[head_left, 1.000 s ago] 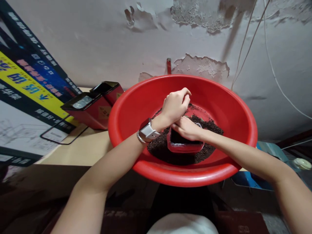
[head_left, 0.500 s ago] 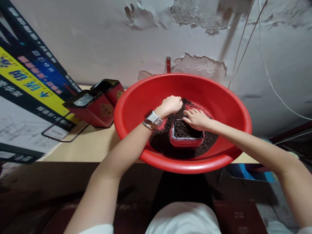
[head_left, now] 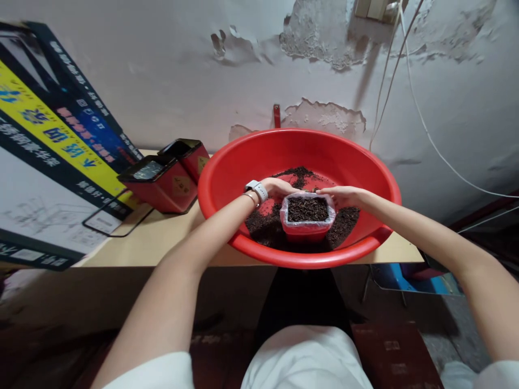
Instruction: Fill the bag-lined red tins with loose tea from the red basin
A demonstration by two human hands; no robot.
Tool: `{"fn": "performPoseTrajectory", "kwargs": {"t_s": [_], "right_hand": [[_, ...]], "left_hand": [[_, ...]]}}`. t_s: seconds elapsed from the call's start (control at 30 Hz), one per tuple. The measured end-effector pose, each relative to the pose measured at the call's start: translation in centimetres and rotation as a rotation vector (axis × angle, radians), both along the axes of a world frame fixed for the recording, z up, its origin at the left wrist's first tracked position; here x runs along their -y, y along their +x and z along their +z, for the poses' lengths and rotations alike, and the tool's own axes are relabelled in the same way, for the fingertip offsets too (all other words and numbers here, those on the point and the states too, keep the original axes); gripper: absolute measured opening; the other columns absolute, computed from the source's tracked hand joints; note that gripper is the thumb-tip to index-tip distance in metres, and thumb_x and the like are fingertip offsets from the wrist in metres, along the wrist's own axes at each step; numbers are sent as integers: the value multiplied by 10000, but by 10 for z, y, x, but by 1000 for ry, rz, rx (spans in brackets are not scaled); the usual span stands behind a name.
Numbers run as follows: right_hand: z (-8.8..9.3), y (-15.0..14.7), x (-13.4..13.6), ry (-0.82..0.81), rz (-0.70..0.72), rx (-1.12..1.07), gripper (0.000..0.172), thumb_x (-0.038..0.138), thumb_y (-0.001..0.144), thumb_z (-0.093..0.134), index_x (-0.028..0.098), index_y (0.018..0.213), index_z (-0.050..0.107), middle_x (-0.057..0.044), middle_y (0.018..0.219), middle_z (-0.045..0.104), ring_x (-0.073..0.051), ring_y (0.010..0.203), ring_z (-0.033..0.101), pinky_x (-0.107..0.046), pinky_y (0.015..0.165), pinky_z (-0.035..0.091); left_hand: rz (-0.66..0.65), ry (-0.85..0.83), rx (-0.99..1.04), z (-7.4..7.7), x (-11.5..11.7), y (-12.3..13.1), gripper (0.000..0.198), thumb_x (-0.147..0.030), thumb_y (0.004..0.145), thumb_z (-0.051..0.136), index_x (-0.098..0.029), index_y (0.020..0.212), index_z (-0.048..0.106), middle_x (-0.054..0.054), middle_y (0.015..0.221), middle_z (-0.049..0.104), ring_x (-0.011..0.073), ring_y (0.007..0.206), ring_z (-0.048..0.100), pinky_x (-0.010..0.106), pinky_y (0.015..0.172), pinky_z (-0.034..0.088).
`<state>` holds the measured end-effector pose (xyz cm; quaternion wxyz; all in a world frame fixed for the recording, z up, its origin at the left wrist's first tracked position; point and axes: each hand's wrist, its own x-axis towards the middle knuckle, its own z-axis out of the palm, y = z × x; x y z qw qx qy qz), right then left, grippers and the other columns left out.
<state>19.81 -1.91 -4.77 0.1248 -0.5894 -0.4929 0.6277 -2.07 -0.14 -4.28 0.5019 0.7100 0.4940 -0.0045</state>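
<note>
A red square pot [head_left: 307, 235] lined with clear plastic stands in a big red basin [head_left: 227, 156]. Dark soil [head_left: 307, 209] fills it near the rim. My left hand [head_left: 280, 187], with a pale-strapped watch on the wrist, is at the pot's back left corner, fingers stretched out along the far side. My right hand [head_left: 344, 196] is at the back right corner, its fingers also extended toward the far rim. The pot partly hides fingertips of both hands, and whether they press on it is unclear. Loose soil [head_left: 344, 227] lies around the pot on the basin floor.
Left of the basin, two red containers with black rims [head_left: 172, 183] stand on the pale table [head_left: 162, 243], one with a black wire handle. A large printed box [head_left: 52, 156] leans at the far left. Cables [head_left: 421, 119] hang down the peeling wall behind.
My left hand has opened from a closed shape and come nearer, to the pot's back left. My right hand has left the soil surface for the back right corner. The view has shifted.
</note>
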Motion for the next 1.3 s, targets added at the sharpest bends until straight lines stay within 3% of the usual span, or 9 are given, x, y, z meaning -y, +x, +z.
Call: {"fn": "performPoseTrajectory", "kwargs": {"t_s": [0.1,0.23,0.43,0.6,0.73,1.0,1.1,1.2,1.3], "right_hand": [[19,-4,7,155,58,19,165,201,675,761,136,694,610,15,546,572,-94,510,509,-209,532,453],[37,-10,12,378,30,92,144,2,634,672,133,636,610,23,535,561,-73,498,487,-185,487,408],[51,-6,20,641,-35,130,149,8,665,634,140,656,567,22,559,531,-66,478,471,-198,473,411],[35,3,41,543,37,118,167,88,696,660,152,809,554,6,640,585,-112,572,560,-209,503,475],[23,7,48,517,17,71,139,85,751,613,153,840,531,23,588,563,-104,515,549,-207,482,477],[37,9,40,582,-187,55,86,93,820,575,159,779,538,17,542,533,-83,459,509,-196,437,454],[33,9,45,467,-131,38,120,172,802,638,173,874,541,-9,640,607,-114,529,575,-229,481,501],[31,10,53,353,-21,18,182,130,767,661,162,903,544,-18,659,631,-133,527,595,-253,490,509],[42,9,55,474,-102,18,74,78,793,611,135,804,564,6,548,562,-75,409,488,-193,410,419]], "left_hand": [[-35,96,34,7,3,-7,199,-400,607,679,-221,692,659,13,617,562,175,605,468,262,524,373],[-98,333,19,16,8,-10,234,-387,581,683,-194,524,564,-34,513,431,116,524,332,250,504,256],[83,622,14,32,24,-14,174,-353,593,629,-186,609,583,-30,551,493,120,544,395,257,533,271],[104,442,-6,19,46,-18,288,-358,543,711,-185,721,565,-20,640,579,134,587,500,230,512,337],[183,411,-14,10,57,-23,191,-272,574,672,-181,690,550,-5,618,581,140,566,527,234,503,371],[391,534,-18,26,53,-32,120,-282,634,624,-168,639,588,19,546,567,146,531,527,254,505,406],[358,337,30,24,62,-28,182,-326,633,662,-159,681,609,55,635,642,187,616,607,279,562,479],[290,82,136,21,71,-27,191,-304,629,683,-146,720,626,67,673,665,189,649,632,293,613,516],[417,258,144,28,72,-32,113,-246,673,636,-154,632,584,28,530,570,141,521,552,270,538,465]]}}
